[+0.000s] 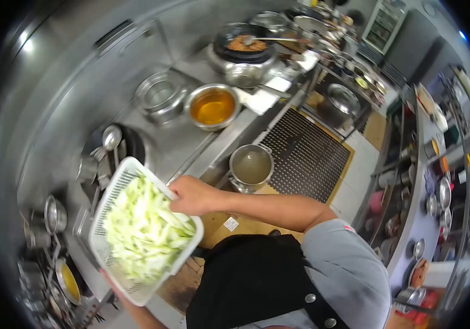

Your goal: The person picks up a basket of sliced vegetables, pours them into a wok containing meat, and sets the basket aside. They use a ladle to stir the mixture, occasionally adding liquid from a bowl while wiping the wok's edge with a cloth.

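Note:
A white plastic basket [99, 241] with slotted walls is held up in front of me, tilted. Pale green sliced vegetables [147, 227] fill much of it. My right hand [188, 196] is closed on the basket's rim at the side nearest my right arm. At the lower left edge my left hand [115, 286] grips the basket from outside, its fingers largely hidden by the wall. Beyond the basket, a ladle [112, 137] and other metal utensils rest by a dark wok [136, 147] on the steel range.
A bowl of amber liquid [213, 107] stands on the steel counter beside a metal pot [161, 94]. Another pot [251, 165] sits lower, near a black perforated mat [306, 153]. Farther back, a wok [244, 52] holds brown food. Crowded shelves [410, 219] line the right.

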`<state>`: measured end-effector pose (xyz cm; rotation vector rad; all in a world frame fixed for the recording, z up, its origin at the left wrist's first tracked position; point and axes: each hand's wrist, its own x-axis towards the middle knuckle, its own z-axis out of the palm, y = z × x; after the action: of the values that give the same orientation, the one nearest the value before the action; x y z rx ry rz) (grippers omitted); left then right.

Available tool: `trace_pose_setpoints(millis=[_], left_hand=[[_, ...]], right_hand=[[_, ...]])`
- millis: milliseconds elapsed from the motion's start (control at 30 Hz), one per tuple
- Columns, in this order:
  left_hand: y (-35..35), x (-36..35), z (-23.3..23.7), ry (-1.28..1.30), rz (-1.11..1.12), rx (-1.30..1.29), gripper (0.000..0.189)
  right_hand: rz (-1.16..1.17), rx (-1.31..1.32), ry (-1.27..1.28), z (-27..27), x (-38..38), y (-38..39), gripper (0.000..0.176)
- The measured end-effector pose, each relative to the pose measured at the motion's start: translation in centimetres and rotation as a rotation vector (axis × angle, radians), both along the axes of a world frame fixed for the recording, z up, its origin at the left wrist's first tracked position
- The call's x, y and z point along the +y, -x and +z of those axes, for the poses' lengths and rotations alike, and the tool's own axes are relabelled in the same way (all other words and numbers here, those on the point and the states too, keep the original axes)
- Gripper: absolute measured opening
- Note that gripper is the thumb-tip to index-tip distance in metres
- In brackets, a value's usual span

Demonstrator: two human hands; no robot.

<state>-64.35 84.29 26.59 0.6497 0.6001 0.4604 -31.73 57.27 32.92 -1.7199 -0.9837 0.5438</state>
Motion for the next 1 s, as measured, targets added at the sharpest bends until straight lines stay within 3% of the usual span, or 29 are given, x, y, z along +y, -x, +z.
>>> trace_pose_setpoints(millis=[67,100,167,233,267,400,533,833,1000], left_hand=[[-4.4,-9.6,-0.4,-0.137,-0.137,-0.009,0.089],[-6.2,-11.9,-1.8,-0.082,-0.231,-0.004,0.082],[-8.6,-14.0,-6.1,-0.038,-0.346,0.001,0.076],[-10.8,-13.8,-12.2,0.067,-0.644,0.175,0.067],[-13.0,-15.1,-13.2,0.065,-0.645,0.166,0.067],[-21.9,-20.9,-14.1,0.021,-0.569,0.201,0.069],[-32.7,-23.8,-15.2,-0.011,-0.454,0.173,0.070],[-55.5,-28.9,-11.2,-0.157,-0.058,0.236,0.063],[-65.2,-29.7,-2.6,-0.458,0.149,0.402,0.058]], right_hand=[[-0.084,-0.045,0.014,-2.1,-7.4,-1.5,0.027],[-0.107,-0.045,0.065,-2.7,-11.0,-2.3,0.028],[-0.151,-0.044,0.105,-3.9,-17.4,-3.5,0.029],[-0.230,-0.092,0.227,-5.4,-22.3,-5.7,0.030],[-0.232,-0.100,0.226,-6.2,-24.6,-7.2,0.030],[-0.355,-0.050,0.184,-6.9,-32.5,-12.8,0.024],[-0.522,0.084,0.114,-7.9,-37.2,-23.2,0.023],[-0.609,0.072,0.010,-10.7,-38.4,-49.2,0.035],[-0.609,0.056,-0.068,-12.3,-36.2,-58.9,0.034]])
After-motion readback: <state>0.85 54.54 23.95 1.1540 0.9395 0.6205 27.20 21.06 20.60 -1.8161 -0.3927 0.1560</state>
